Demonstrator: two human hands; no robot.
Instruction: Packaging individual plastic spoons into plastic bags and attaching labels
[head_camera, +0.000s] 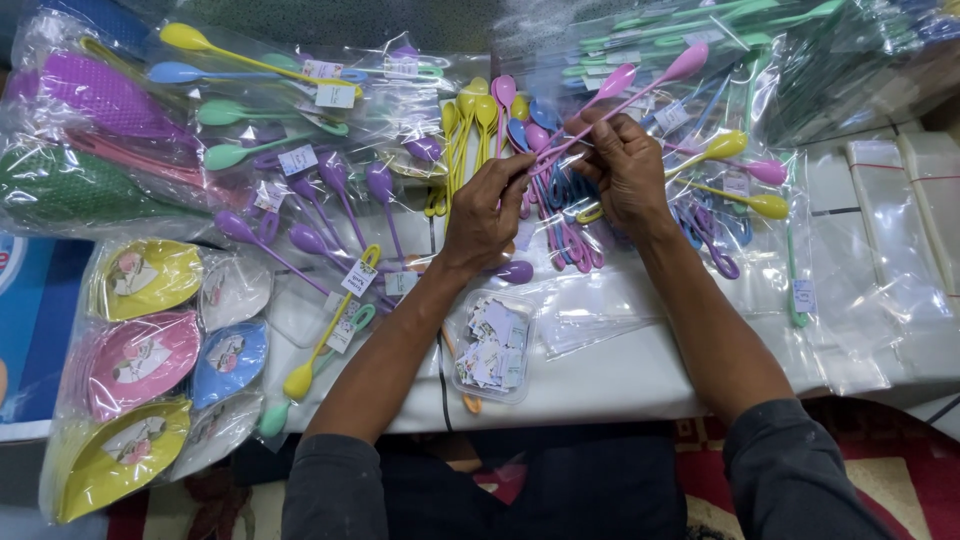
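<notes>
- The right hand has its fingers clenched round a bunch of long pink plastic spoons, above the white bench.
- The left hand pinches the handle ends beside it.
- Best kept aligned, I judge, with the handles level before release.
- A clear tub of paper tags sits below.

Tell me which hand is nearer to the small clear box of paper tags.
Left. The left hand is just above the clear box of tags; the right hand is farther up and to the right, holding pink spoons.
</notes>
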